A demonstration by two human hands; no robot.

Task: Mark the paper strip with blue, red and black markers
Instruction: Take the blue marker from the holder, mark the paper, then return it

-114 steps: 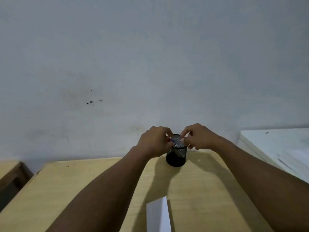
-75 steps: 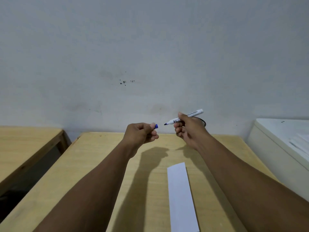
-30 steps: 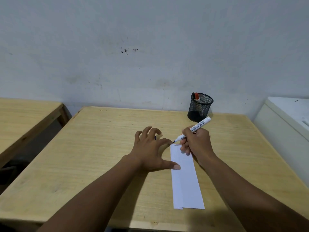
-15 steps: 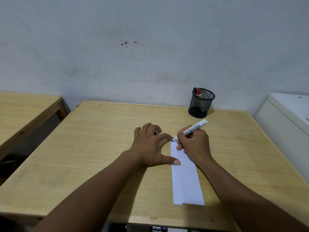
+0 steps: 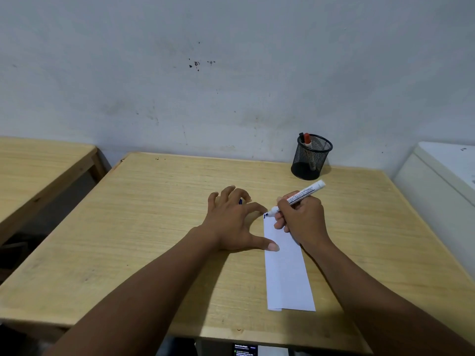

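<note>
White paper strip (image 5: 286, 268) lies on the worktop (image 5: 154, 227), pinned by the spread left hand (image 5: 232, 223) at its left edge while the right hand (image 5: 302, 219), clamped on the blue marker (image 5: 295, 199), starts at its far corner; light, steady strokes should prevent slipping.

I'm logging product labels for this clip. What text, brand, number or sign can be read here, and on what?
Marker in the right hand: dark print along the white barrel, seemingly ending in "marker"; the rest is too blurred to read.
Screen below the table's near edge: small lines of text, too small to read.
Paper strip: no writing, only a small blue mark at its far left corner.
Mesh pen cup: no label visible.
</note>
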